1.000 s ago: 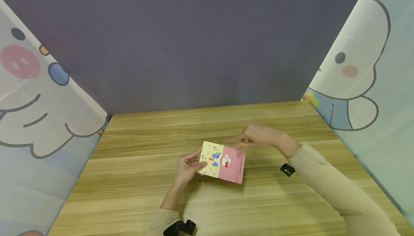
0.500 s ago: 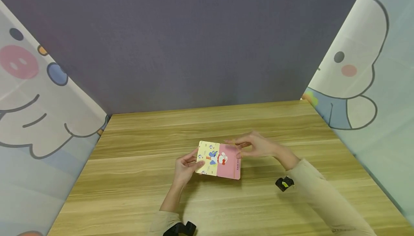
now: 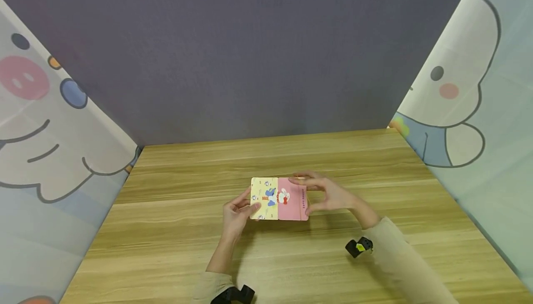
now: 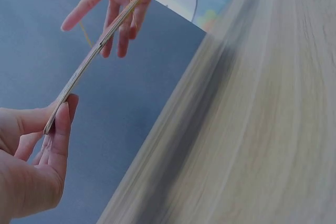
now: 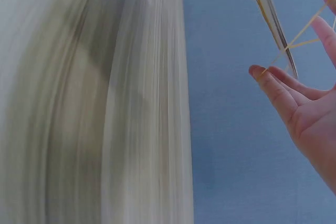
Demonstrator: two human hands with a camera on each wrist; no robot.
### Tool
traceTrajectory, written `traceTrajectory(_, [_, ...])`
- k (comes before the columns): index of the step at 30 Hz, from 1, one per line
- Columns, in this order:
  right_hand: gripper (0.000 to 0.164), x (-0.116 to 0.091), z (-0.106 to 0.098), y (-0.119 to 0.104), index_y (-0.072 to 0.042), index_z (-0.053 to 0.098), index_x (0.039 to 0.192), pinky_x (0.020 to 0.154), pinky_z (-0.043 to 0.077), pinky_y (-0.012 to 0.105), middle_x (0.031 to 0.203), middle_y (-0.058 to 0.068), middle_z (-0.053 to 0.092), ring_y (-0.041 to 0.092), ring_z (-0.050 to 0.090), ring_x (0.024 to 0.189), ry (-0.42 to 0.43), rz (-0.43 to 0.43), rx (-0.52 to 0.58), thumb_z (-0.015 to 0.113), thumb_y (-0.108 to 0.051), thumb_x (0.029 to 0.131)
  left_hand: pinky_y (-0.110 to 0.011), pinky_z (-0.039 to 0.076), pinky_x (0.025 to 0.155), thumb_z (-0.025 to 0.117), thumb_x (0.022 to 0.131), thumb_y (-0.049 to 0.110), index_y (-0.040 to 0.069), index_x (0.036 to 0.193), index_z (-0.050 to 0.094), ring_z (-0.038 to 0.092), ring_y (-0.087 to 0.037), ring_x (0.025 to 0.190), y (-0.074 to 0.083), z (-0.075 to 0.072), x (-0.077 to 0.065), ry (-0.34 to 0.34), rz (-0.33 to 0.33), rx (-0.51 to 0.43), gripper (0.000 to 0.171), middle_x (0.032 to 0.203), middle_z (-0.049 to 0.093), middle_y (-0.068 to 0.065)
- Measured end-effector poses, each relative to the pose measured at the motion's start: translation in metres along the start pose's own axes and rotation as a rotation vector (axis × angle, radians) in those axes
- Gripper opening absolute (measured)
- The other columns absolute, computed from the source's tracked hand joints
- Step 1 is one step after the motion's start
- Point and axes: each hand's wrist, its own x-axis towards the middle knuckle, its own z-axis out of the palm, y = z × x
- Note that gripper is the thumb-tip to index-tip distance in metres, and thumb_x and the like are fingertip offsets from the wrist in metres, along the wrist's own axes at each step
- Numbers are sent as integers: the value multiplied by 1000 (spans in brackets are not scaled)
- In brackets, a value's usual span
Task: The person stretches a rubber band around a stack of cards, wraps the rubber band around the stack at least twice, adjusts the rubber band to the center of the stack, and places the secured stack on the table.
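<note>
A small notebook (image 3: 287, 207), yellow on its left half and pink with a white rabbit on its right, is raised above the table. My left hand (image 3: 236, 218) pinches its left edge, thumb on the cover and fingers beneath. At the other end is my right hand (image 3: 333, 197), its fingers and thumb spread around the pink side. A thin yellow rubber band (image 5: 306, 28) stretches between the right thumb and fingers and crosses the notebook's edge in the right wrist view. The left wrist view shows the notebook (image 4: 97, 51) edge-on, tilted.
Beneath the hands is a wood-grain table (image 3: 187, 234). A dark grey panel (image 3: 266, 54) rises along its far edge. Cartoon-printed sheets stand at the left (image 3: 50, 156) and right (image 3: 458, 109). Black camera mounts sit at the left wrist (image 3: 233, 294) and right wrist (image 3: 359, 246).
My right hand has come down and in around the notebook's pink end, its fingers and thumb spreading wider. The notebook has turned level and shifted slightly left with my left hand.
</note>
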Motion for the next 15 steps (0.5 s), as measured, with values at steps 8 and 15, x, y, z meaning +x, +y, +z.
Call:
traceTrajectory(8, [78,4,6,-12,6,41,127,92,40,55,133,30,30,46,26,119,49,10,20,79,-2,60,-22,56,49,65,70,-15,-5,120,50,63,-16,60,25,18,-4,174,-161,-27,53,74,64,-12])
traceTrajectory(15, [74,3,11,-12,7,44,124,91,37,59,131,32,32,51,17,122,105,-18,22,79,-3,60,-24,55,46,73,70,2,7,122,54,63,-18,63,-21,1,2,161,-24,-55,55,79,65,-11])
